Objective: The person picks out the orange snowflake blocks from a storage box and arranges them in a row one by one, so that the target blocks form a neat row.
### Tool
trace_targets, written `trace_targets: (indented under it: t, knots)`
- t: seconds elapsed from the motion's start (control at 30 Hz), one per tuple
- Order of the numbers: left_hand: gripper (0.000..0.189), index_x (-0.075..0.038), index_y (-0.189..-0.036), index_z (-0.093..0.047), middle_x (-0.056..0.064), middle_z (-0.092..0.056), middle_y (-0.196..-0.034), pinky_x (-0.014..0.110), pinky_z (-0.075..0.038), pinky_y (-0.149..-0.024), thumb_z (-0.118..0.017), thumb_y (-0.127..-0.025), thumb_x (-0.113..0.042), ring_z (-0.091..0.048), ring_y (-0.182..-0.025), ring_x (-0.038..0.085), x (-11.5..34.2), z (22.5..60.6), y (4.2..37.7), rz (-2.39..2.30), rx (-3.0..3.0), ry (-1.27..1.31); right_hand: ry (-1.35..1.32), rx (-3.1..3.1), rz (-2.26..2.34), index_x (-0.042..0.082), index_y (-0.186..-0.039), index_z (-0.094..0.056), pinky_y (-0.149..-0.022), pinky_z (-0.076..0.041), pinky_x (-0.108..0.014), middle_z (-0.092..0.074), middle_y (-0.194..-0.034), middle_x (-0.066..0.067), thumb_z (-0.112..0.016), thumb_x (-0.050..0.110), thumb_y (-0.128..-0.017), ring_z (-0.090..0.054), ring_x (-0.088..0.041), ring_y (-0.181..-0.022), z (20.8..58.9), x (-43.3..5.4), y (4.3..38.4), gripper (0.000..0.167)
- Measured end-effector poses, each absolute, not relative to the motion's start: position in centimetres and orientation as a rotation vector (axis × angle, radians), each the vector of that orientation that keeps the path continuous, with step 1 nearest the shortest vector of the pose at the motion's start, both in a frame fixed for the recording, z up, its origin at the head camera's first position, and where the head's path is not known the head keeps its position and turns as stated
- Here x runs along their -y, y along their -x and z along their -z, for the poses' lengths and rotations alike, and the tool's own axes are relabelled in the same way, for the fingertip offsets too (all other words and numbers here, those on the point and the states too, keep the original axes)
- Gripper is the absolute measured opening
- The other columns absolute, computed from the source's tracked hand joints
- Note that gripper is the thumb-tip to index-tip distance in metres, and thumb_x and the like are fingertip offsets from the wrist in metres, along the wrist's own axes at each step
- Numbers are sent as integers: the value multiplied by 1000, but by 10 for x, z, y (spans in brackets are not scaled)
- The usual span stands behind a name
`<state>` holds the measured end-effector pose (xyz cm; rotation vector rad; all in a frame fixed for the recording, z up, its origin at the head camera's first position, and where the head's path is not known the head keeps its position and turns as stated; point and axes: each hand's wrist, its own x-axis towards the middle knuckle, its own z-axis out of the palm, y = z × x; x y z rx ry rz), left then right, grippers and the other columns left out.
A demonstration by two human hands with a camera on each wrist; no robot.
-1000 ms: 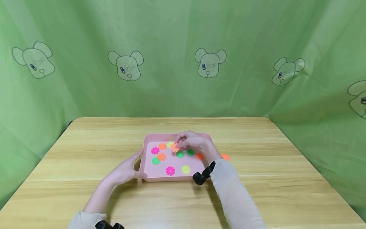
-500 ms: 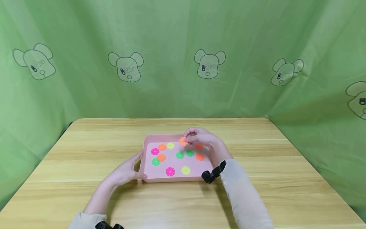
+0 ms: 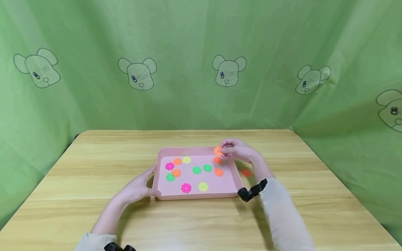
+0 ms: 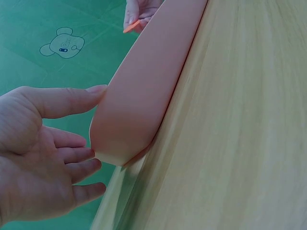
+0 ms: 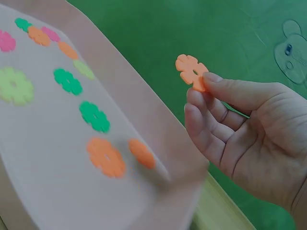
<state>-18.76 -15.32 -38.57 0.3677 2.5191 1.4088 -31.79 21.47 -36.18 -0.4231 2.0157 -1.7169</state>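
A pink tray [image 3: 201, 196] holds several flower-shaped plastic discs, among them a green disc [image 3: 207, 168], a yellow disc [image 3: 203, 187] and a magenta disc [image 3: 186, 188]. My right hand [image 3: 240, 150] pinches an orange notched disc [image 5: 191, 71] between thumb and fingertips, raised over the tray's back right corner. My left hand [image 3: 136, 188] rests at the tray's left end, thumb at the front corner. In the left wrist view, the thumb [image 4: 72, 101] touches the rim while the other fingers [image 4: 79, 170] lie relaxed beside the tray's end.
On the wooden table [image 3: 314, 195], one orange disc [image 3: 246, 173] lies just outside the tray's right wall, near my right wrist. A green curtain [image 3: 188, 104] with printed bear heads hangs behind and along the sides.
My right hand has carried the orange disc rightward, from above the tray's middle to its back right corner. An orange disc lying there now shows. The left hand has stayed in place.
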Motion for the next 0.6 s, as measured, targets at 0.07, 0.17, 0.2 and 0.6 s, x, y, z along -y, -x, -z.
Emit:
trace_targets:
  t: [0.07, 0.17, 0.2, 0.6]
  knots:
    - [99, -1, -147, -18, 20, -21, -150, 61, -10, -106, -76, -67, -11, -15, -137, 39, 153, 386, 188, -1409, -2521, -358, 406, -2016, 1736, 2, -97, -55, -80, -52, -33, -60, -88, -5, -57, -2, -87, -61, -17, -80, 362, -224, 317, 11]
    - [99, -1, -147, -18, 20, -21, -150, 61, -11, -106, -76, -67, -11, -15, -137, 39, 153, 387, 190, -1409, -2522, -362, 375, -2013, 1775, 2, -98, -55, -79, -53, -31, -60, -89, -6, -56, -4, -87, -61, -16, -81, 364, -238, 315, 12]
    - [99, -1, -147, -18, 20, -21, -150, 61, -11, -106, -76, -67, -11, -15, -137, 39, 153, 387, 190, -1409, -2523, -363, 374, -2012, 1785, 1, -98, -54, -78, -53, -30, -60, -89, -6, -56, -5, -87, -61, -15, -81, 364, -243, 314, 13]
    - [99, -1, -147, -17, 19, -20, -150, 60, -10, -106, -76, -68, -11, -14, -137, 39, 153, 387, 188, -1409, -2514, -345, 321, -2064, 1800, 0, -101, -52, -81, -53, -33, -62, -87, -4, -53, -4, -89, -61, -17, -81, 376, -302, 299, 14]
